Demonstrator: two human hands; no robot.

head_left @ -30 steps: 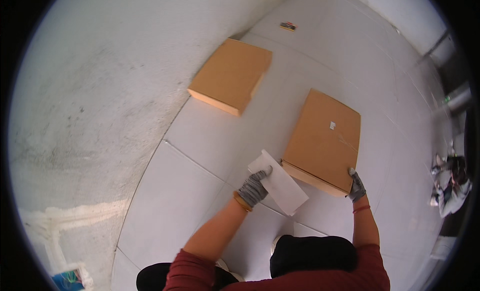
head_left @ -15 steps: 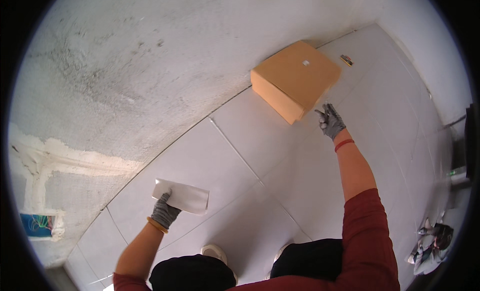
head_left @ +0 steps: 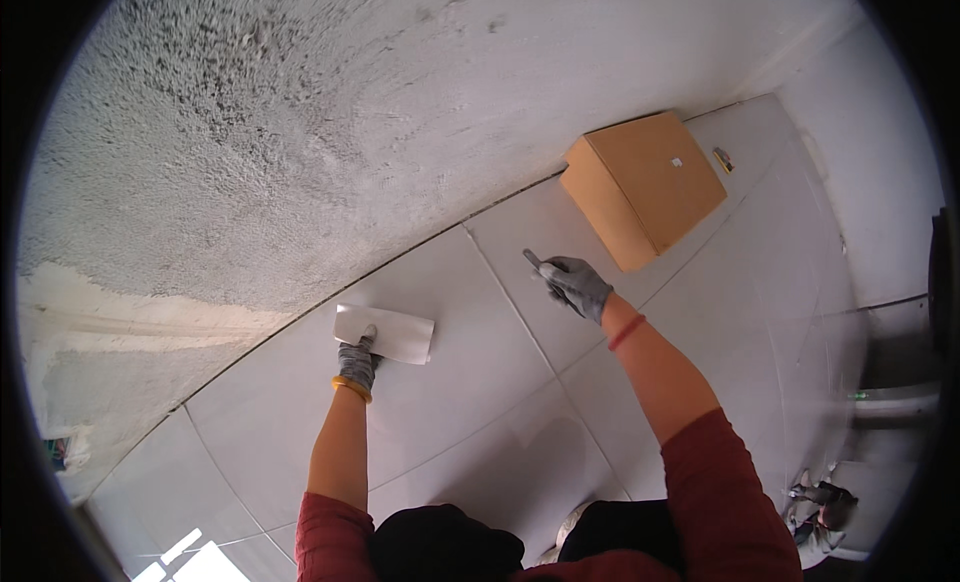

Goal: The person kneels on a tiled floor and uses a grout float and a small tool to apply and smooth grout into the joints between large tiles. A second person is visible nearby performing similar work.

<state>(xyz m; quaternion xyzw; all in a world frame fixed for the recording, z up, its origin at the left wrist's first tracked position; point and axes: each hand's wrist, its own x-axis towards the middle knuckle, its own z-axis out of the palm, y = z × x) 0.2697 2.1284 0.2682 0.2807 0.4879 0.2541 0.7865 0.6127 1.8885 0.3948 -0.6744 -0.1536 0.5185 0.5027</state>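
Observation:
My left hand (head_left: 360,356), in a grey glove with a yellow band at the wrist, grips a white rectangular sheet (head_left: 398,334) by its near-left part, thumb on top. The sheet is held above the tiled floor, close to the wall. To its right, my gloved right hand (head_left: 580,285) is closed around a slim grey piece (head_left: 533,259) that sticks out beyond the fingers; its kind I cannot make out. Beyond this hand a closed brown cardboard box (head_left: 655,187) stands on the floor against the wall, apart from both hands.
A rough, patchy plaster wall (head_left: 300,132) runs along the far left. A small yellow and black object (head_left: 723,160) lies past the box. At lower right another person (head_left: 825,512) is low near the floor. Wires show in a wall opening (head_left: 57,452).
My right hand has moved left, away from the box's near corner, and its fingers have closed. The left hand with the sheet has gone forward. The whole view has shifted.

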